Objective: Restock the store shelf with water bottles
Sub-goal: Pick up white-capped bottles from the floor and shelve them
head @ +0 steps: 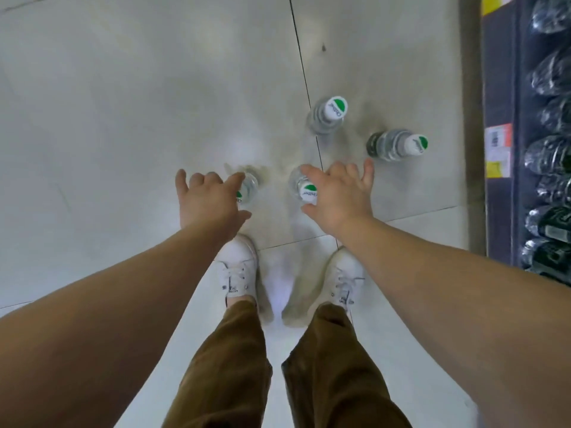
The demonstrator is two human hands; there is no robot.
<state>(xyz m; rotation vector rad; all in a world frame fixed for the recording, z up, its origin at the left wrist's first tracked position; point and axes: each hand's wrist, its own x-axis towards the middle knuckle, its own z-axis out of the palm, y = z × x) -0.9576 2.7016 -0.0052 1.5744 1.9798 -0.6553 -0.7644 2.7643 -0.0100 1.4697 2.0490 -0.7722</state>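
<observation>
Several clear water bottles with white-and-green caps stand upright on the grey tiled floor in front of my feet. My left hand (210, 199) hovers with fingers spread over the near-left bottle (248, 188), hiding most of its cap. My right hand (336, 196) is spread over the near-right bottle (304, 189), with its cap showing between thumb and forefinger. Neither hand grips a bottle. Two more bottles stand farther off: one in the middle (329, 114) and one to the right (397, 145), near the shelf.
A dark store shelf (500, 88) runs down the right edge, with price tags on its front rail and a row of bottles (550, 156) lying on it. My white shoes (238, 267) and brown trousers fill the bottom of the view.
</observation>
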